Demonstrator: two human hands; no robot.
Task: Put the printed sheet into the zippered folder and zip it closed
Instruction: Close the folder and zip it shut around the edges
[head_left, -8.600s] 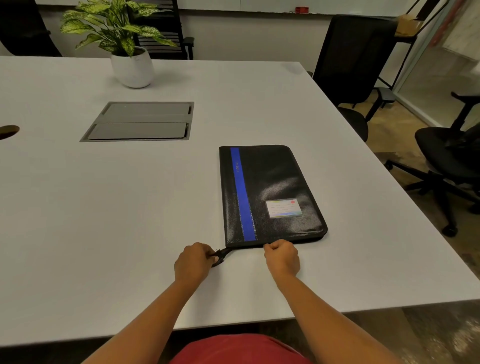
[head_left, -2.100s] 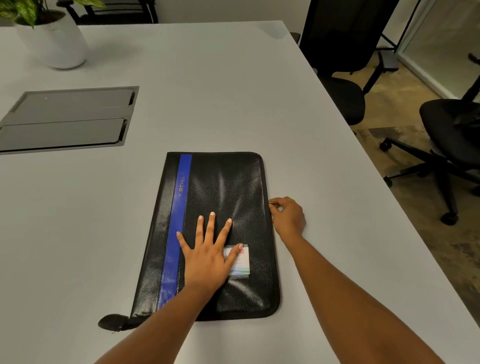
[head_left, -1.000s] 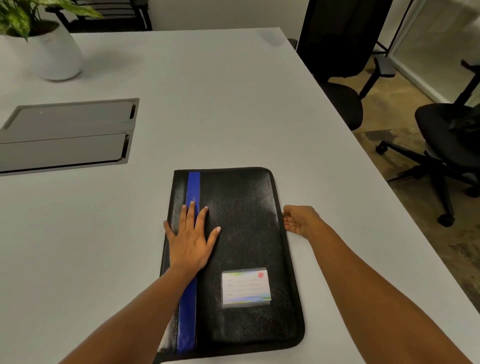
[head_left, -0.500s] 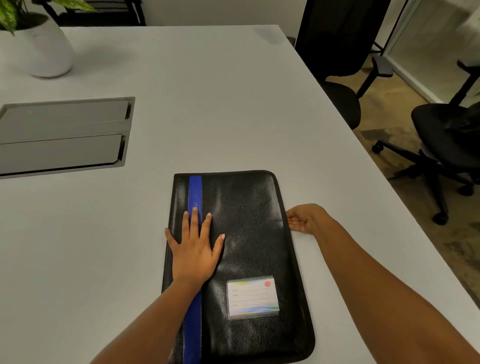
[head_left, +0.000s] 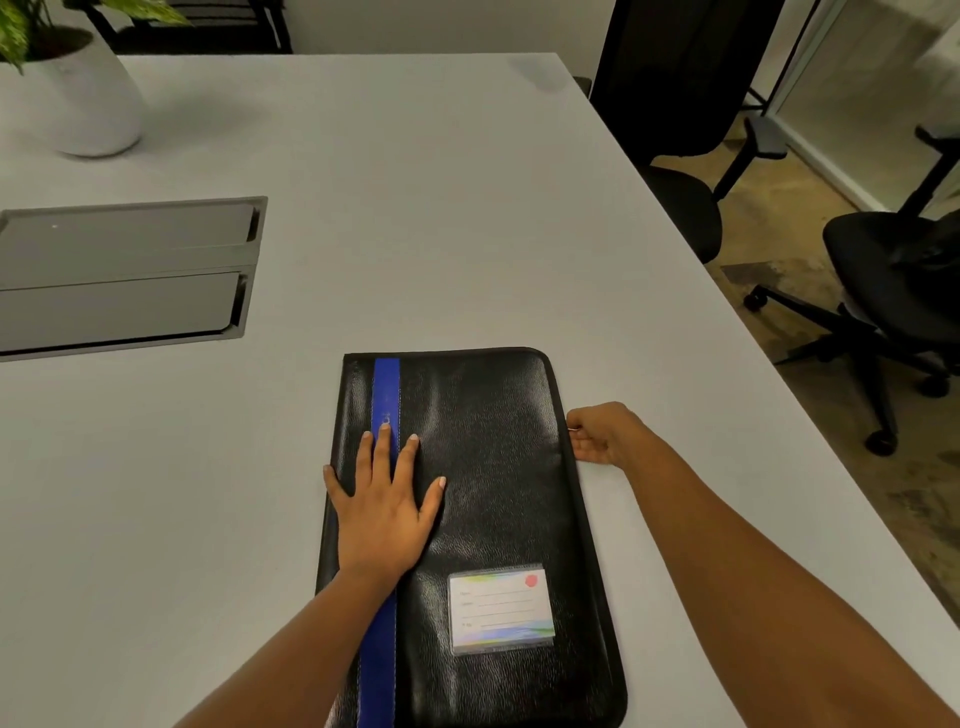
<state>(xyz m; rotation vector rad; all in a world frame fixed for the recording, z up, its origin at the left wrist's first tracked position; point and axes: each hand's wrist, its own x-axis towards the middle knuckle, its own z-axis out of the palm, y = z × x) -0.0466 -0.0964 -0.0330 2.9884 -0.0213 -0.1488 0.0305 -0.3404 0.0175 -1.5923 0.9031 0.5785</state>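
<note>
A wide white counter (head_left: 415, 208) fills most of the view. Two black office chairs stand on the floor off its edge, one (head_left: 675, 130) beyond the zippered folder's far right corner and one (head_left: 893, 280) further to the folder's right. A grey recessed hatch (head_left: 124, 270) is set into the counter well to the folder's left and a little beyond it.

The zippered folder (head_left: 483, 467) lies flat on the counter with its cover down, so its contents are hidden. It is black, with a blue stripe (head_left: 387, 384) running lengthwise near its left edge.

A white plant pot (head_left: 83, 98) stands far beyond the folder to the left.

The left hand (head_left: 382, 504) presses flat on the folder's cover, fingers straight and spread across the stripe. The right hand (head_left: 605, 434) sits against the folder's right edge, fingers curled, pinching a small metal zipper pull (head_left: 571, 428).

A label card (head_left: 501, 608) sits in a clear pocket on the folder's near right part.
</note>
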